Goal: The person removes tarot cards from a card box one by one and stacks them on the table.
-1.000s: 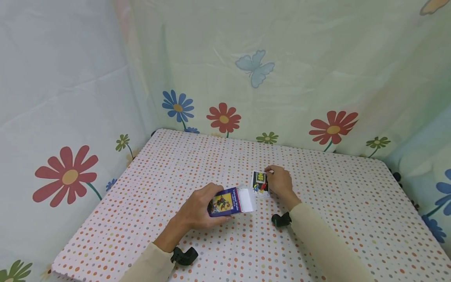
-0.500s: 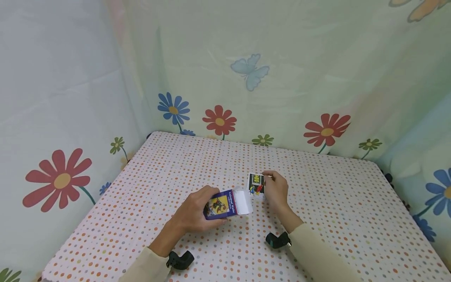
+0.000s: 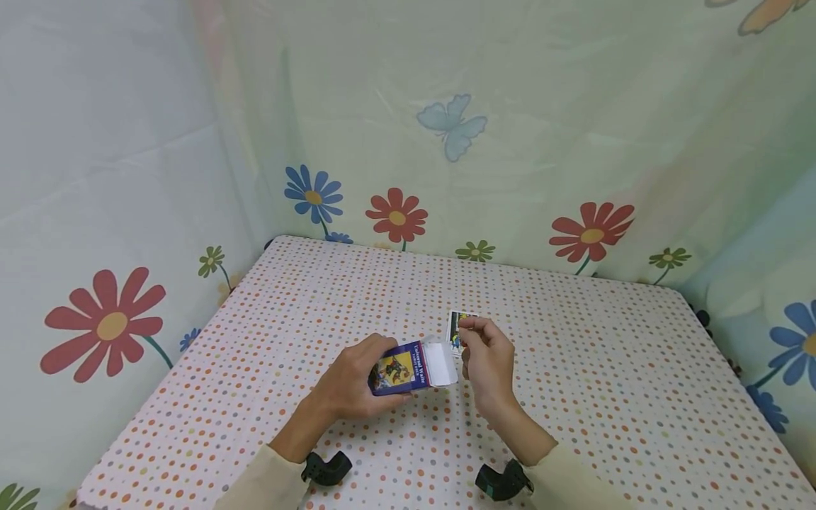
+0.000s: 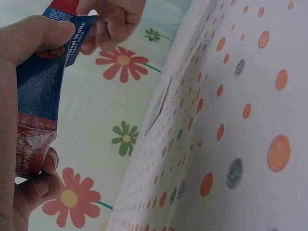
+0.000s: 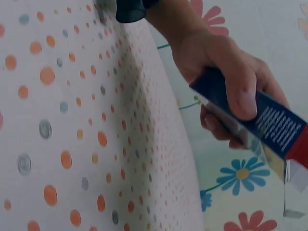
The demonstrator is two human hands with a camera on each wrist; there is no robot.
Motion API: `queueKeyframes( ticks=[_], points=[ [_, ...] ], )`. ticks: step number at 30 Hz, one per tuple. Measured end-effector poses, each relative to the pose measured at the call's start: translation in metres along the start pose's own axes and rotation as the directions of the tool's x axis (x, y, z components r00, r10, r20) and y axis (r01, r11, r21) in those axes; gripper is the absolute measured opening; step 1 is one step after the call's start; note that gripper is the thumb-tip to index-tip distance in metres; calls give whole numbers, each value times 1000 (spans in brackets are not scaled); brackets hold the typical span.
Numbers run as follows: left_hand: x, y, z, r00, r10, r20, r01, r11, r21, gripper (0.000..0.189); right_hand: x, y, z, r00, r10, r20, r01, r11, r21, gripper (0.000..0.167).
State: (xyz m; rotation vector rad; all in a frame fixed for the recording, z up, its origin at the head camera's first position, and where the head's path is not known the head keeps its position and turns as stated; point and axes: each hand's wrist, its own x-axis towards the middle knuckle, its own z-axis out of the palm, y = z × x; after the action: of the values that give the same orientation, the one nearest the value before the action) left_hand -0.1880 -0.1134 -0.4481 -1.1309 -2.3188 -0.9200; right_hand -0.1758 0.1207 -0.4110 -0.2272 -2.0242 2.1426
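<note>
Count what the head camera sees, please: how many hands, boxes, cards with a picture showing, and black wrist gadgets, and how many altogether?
Hands: 2, the left hand and the right hand
Boxes: 1, the card box
Cards: 1 picture card showing; any underneath are hidden
Wrist gadgets: 2, the left gadget and the right gadget
Total: 6

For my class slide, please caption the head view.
Left hand grips a card box above a dotted table; right hand partly hides a card.
</note>
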Motion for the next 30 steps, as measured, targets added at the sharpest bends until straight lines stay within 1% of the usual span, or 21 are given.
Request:
queueKeyframes(
  ticks=[2, 6, 9, 12, 18, 22, 27, 30],
  points=[
    [0, 0, 0, 1000, 3, -1, -3, 1000, -2, 68, -8, -4, 2, 1000, -9, 3, 9, 1000, 21, 17],
    [1, 1, 0, 1000, 11, -6, -11, 1000, -12, 68, -22, -10, 7, 999, -42, 12, 42, 999, 21, 19],
    [1, 1, -1, 1000, 15, -13, -15, 1000, -14, 68, -30, -13, 9, 997, -65, 29, 65, 998, -4, 18],
    [1, 1, -1, 1000, 16, -14, -17, 1000, -10, 68, -34, -13, 9, 997, -66, 50, 68, 997, -35, 17],
    [2, 1, -1, 1000, 15, -19, -15, 1000, -11, 67, -38, -7, 9, 996, -35, 84, 47, 989, -141, 15],
    [2, 0, -1, 999, 22, -29, -22, 1000, -17, 66, -42, -2, 10, 996, -12, 92, 29, 981, -191, 14],
    [1, 0, 0, 999, 32, -27, -33, 999, -18, 64, -47, 4, 14, 997, 30, 73, -14, 977, -212, 12],
    [1, 0, -1, 999, 33, -24, -33, 999, -16, 64, -48, 7, 17, 997, 50, 55, -39, 980, -196, 13]
  ],
)
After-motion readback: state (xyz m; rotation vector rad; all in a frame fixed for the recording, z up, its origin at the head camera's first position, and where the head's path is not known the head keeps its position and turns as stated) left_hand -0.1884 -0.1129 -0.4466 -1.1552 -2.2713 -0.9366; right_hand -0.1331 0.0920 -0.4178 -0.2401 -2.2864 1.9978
